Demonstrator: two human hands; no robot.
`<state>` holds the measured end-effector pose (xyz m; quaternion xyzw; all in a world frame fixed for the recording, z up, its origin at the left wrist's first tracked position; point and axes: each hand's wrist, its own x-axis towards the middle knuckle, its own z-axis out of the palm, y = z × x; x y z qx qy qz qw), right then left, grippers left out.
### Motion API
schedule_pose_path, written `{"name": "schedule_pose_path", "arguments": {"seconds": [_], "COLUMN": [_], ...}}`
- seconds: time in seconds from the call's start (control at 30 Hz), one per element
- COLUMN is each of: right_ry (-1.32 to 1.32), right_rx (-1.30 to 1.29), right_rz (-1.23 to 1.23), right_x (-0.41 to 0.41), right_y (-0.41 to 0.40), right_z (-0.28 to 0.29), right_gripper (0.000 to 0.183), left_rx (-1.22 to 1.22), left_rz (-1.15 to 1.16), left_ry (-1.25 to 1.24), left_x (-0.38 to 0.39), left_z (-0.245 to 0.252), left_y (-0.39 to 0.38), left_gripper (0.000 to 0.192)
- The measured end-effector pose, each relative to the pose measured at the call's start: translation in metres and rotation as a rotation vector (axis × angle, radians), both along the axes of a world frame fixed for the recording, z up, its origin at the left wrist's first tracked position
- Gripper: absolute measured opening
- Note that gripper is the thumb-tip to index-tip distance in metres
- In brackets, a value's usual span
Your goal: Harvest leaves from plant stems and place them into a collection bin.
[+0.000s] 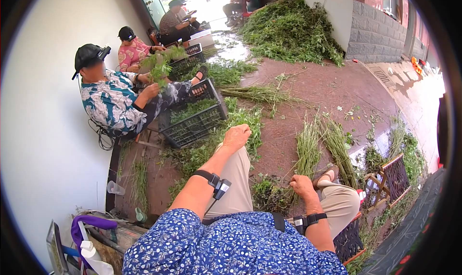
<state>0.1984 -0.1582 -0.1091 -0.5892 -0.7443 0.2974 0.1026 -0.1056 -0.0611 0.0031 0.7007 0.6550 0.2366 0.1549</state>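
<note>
My left hand [236,136] is raised over my knee, its fingers curled at the edge of green leafy stalks [249,121]; whether it grips anything is unclear. Low between my knees is my right hand [302,185], fingers bent, beside a small heap of dark, leafy cuttings [271,195]. What it may hold is hidden. Beyond it lie two bundles of thin stripped stems, one [308,148] upright in view and the other [338,150] slanting towards my right shoe.
A black plastic crate [193,125] with greens stands at left, beside a seated person [108,98] holding leaves. More people sit behind. A large pile of leafy stalks [290,29] rests against the far wall. A folding stool [395,177] stands at right.
</note>
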Motion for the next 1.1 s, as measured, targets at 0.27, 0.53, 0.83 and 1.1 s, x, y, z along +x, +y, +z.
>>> {"name": "schedule_pose_path", "arguments": {"seconds": [0.27,0.53,0.83,1.1], "right_ry": [-0.002,0.011,0.016,0.0], "right_rx": [0.001,0.008,0.005,0.017], "right_rz": [0.0,0.005,-0.002,-0.002], "right_x": [0.0011,0.0003,0.0,-0.0015], "right_y": [0.0,0.0006,-0.0009,-0.0016], "right_z": [-0.0045,-0.0031,0.0,0.0033], "right_gripper": [0.021,0.021,0.022,0.021], "left_rx": [0.0,0.01,-0.004,0.001], "left_rz": [0.001,0.012,0.013,0.011], "left_ry": [0.001,0.001,0.002,0.003], "left_x": [0.0013,0.0008,0.0012,0.0017], "left_z": [-0.0003,-0.0001,0.0041,0.0053], "left_y": [0.0007,0.0005,-0.0018,-0.0028], "left_gripper": [0.02,0.02,0.02,0.022]}}
